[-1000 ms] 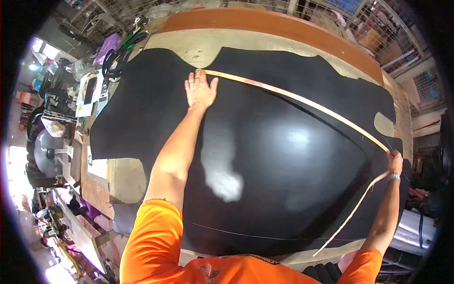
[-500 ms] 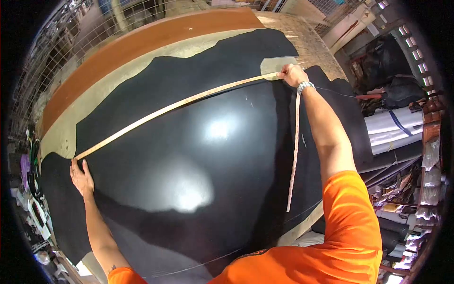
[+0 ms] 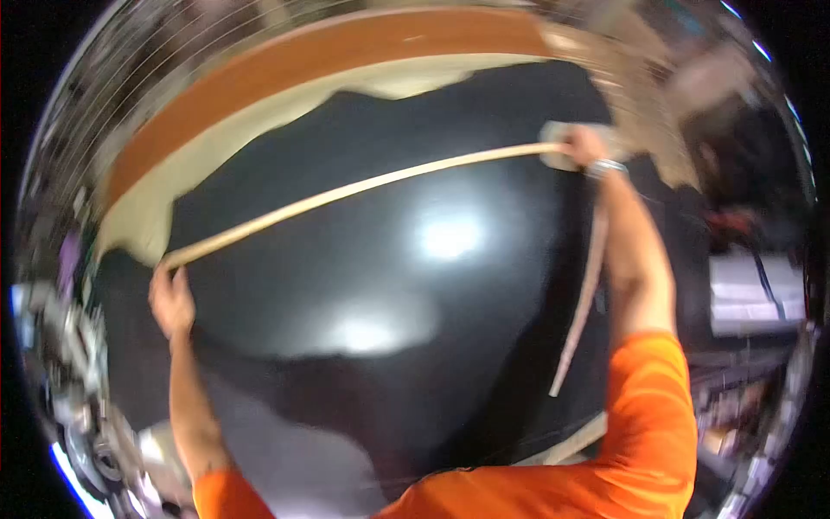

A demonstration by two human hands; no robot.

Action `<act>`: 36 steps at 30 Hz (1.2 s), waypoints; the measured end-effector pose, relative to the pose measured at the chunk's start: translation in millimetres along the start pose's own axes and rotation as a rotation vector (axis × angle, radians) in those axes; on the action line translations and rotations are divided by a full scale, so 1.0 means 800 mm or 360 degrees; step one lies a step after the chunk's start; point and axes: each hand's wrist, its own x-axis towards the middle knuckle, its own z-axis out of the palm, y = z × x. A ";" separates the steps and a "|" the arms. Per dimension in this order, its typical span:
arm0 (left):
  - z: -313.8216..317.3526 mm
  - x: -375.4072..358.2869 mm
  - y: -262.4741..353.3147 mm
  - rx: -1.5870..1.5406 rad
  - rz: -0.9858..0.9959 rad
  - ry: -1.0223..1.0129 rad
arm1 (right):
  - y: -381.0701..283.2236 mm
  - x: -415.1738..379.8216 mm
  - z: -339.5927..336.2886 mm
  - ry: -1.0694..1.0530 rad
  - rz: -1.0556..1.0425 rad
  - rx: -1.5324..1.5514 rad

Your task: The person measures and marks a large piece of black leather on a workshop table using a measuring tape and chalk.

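A long, pale measuring tape point(image 3: 372, 183) stretches across a black leather hide point(image 3: 415, 320) with an uneven edge. At its left end, the fingertips and thumb of my left hand point(image 3: 173, 298) close on the tape, near a notch in the hide's edge. My right hand point(image 3: 586, 144) pinches the tape at the upper right, over a pale gap in the leather. From there, the tape's loose tail runs down beside my right forearm, over the hide. Motion blur softens both hands' fingers.
A brown strip point(image 3: 346, 48) and a pale board point(image 3: 143, 223) lie beyond the hide. Wire mesh stands behind them. At right are white rolls or sheets point(image 3: 748, 294) with a dark strap. Blurred clutter point(image 3: 95, 450) lines the left side.
The view has shifted, so hide, tape and hands appear farther right. Both hands still hold the tape stretched between them, and its loose tail slants more.
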 end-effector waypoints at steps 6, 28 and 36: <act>0.043 0.008 -0.086 0.0455 -0.0062 0.0042 | -0.009 0.009 -0.014 -0.0052 0.0113 0.0346; 0.041 -0.001 -0.089 0.0601 -0.0266 0.0007 | 0.036 0.060 0.015 0.0058 0.0035 0.0472; 0.007 0.009 -0.079 0.0802 -0.0148 0.0153 | 0.030 0.058 0.024 0.0021 -0.0374 0.0424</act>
